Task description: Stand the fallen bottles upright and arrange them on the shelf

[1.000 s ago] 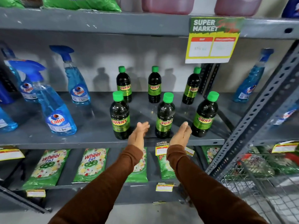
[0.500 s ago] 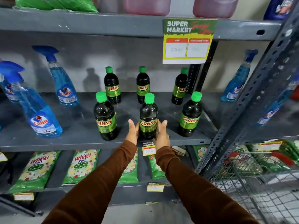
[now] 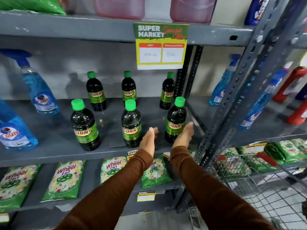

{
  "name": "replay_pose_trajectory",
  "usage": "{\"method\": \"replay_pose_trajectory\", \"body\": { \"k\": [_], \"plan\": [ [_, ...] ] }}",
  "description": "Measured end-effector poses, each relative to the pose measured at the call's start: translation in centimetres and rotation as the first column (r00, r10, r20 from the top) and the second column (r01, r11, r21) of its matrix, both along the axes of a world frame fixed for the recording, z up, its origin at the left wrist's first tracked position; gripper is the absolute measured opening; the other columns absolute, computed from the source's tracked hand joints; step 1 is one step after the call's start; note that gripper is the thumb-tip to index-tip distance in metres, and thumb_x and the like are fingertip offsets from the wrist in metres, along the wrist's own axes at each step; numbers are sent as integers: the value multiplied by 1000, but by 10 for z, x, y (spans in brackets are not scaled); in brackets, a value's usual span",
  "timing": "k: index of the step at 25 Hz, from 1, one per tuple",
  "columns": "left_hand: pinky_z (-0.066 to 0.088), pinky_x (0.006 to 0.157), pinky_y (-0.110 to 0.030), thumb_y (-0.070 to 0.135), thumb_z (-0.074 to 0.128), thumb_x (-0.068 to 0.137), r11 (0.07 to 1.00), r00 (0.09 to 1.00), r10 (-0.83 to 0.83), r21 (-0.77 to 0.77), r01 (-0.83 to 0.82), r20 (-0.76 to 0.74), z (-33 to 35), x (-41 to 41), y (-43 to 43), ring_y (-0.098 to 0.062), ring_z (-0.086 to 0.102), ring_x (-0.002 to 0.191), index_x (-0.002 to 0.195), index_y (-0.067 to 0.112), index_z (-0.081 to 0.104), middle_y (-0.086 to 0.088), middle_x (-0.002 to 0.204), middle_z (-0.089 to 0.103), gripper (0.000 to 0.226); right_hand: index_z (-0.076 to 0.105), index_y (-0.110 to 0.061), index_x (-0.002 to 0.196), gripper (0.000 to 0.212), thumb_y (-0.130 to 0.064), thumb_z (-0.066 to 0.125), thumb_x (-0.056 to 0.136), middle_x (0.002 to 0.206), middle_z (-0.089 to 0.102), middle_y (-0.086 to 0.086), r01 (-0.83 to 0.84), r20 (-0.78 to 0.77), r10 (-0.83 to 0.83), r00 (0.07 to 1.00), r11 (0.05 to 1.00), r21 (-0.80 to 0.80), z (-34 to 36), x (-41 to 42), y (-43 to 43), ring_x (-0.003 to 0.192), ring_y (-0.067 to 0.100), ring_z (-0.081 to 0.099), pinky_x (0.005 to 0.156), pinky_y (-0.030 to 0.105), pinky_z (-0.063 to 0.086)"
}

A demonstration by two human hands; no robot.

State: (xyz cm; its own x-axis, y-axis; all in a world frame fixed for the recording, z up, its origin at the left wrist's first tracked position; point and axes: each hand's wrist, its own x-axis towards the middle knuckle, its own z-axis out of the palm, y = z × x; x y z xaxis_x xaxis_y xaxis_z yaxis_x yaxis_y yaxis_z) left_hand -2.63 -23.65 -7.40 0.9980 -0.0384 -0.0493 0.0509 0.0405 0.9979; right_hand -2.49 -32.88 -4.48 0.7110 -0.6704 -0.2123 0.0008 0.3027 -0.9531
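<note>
Several dark Sunny bottles with green caps stand upright in two rows on the grey shelf (image 3: pixel 54 143). The front row holds a left bottle (image 3: pixel 84 125), a middle bottle (image 3: pixel 131 124) and a right bottle (image 3: pixel 176 121). Behind them stand a back left bottle (image 3: pixel 96 92), a back middle bottle (image 3: pixel 128 87) and a back right bottle (image 3: pixel 168 92). My left hand (image 3: pixel 148 140) is open between the middle and right front bottles, apart from both. My right hand (image 3: pixel 184 135) is open, close against the right side of the front right bottle. Neither hand holds anything.
Blue Colin spray bottles (image 3: pixel 40 90) stand on the shelf's left, more (image 3: pixel 221 85) beyond the slotted upright post (image 3: pixel 239 90) on the right. A yellow price sign (image 3: pixel 161 46) hangs from the upper shelf. Green Wheel packets (image 3: pixel 65 178) lie below. A wire trolley (image 3: pixel 259 185) is at lower right.
Both hands let go of the middle front bottle and moved right, now flanking the front right bottle. The view shifted slightly right.
</note>
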Motion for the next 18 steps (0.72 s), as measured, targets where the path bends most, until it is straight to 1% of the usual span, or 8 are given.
{"method": "replay_pose_trajectory", "body": {
  "k": [1,2,3,6,9,12,16,18],
  "plan": [
    [19,116,-45,47,10,93,997,995,-58,-49,54,-85,4,9,-11,-26,31,135,134,16,38,-11,146,35,58,28,-17,142,82,-72,28,81,150,33,12,-72,53,67,996,994,88,0,3,-7,135,28,35,113,46,28],
    [9,119,-43,47,2,92,991,983,-116,-83,105,-139,6,16,-19,-25,16,141,140,16,23,-8,153,19,61,25,-17,143,76,-67,23,86,151,32,8,-140,112,124,986,978,152,1,6,-13,135,26,35,111,41,29],
    [5,119,-40,49,-3,90,984,969,-166,-98,151,-180,8,21,-24,-24,10,143,141,15,17,-7,154,12,64,24,-15,143,70,-61,18,90,149,33,8,-196,143,173,974,967,166,4,5,-17,135,25,35,107,35,30],
    [9,117,-35,51,-9,87,959,935,-267,-164,233,-234,11,23,-33,-22,14,142,141,12,17,-9,154,14,71,30,-9,141,67,-53,9,93,145,39,12,-294,208,254,944,936,192,7,9,-27,132,27,39,100,32,33],
    [14,117,-34,51,-8,87,959,936,-254,-193,209,-245,10,22,-35,-22,20,140,140,11,21,-9,153,20,73,32,-8,140,70,-54,7,93,146,39,15,-333,202,299,933,928,166,2,12,-32,132,29,40,105,36,32],
    [14,118,-35,51,-8,88,961,939,-255,-165,221,-232,9,21,-34,-23,21,140,140,11,22,-10,153,20,73,32,-8,139,67,-51,7,94,144,41,13,-352,197,324,925,927,131,1,12,-35,132,28,39,100,31,32],
    [12,116,-34,47,-7,90,971,955,-218,-141,192,-200,11,19,-37,-23,17,141,141,8,18,-10,153,16,69,35,-11,139,70,-56,10,92,142,44,14,-388,146,367,919,910,149,-1,16,-35,129,29,43,106,39,34],
    [10,117,-35,51,-3,88,983,963,-160,-127,134,-216,9,17,-39,-23,16,142,141,9,16,-9,153,15,71,34,-14,140,73,-62,13,90,144,42,12,-347,56,343,938,931,110,1,13,-36,130,28,41,107,40,32]
  ]
}}
